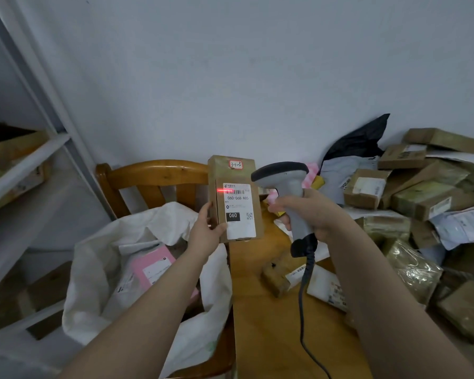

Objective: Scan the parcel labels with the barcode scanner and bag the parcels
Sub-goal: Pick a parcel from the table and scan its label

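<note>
My left hand (207, 228) grips a small brown cardboard parcel (234, 170) upright by its lower left edge, its white label (240, 212) facing me. A red laser line falls across the barcode at the label's top left. My right hand (309, 212) holds the grey corded barcode scanner (283, 179) by its handle, with the head aimed left at the label. A white woven sack (115, 242) stands open at lower left, with a pink parcel (152, 263) and others inside.
A wooden chair (153, 173) stands behind the sack. The wooden table (257, 310) carries a wrapped parcel (278, 274) and a heap of boxes and mailers (422, 192) at the right. White shelving (25, 165) with boxes fills the left. The scanner cable hangs down over the table.
</note>
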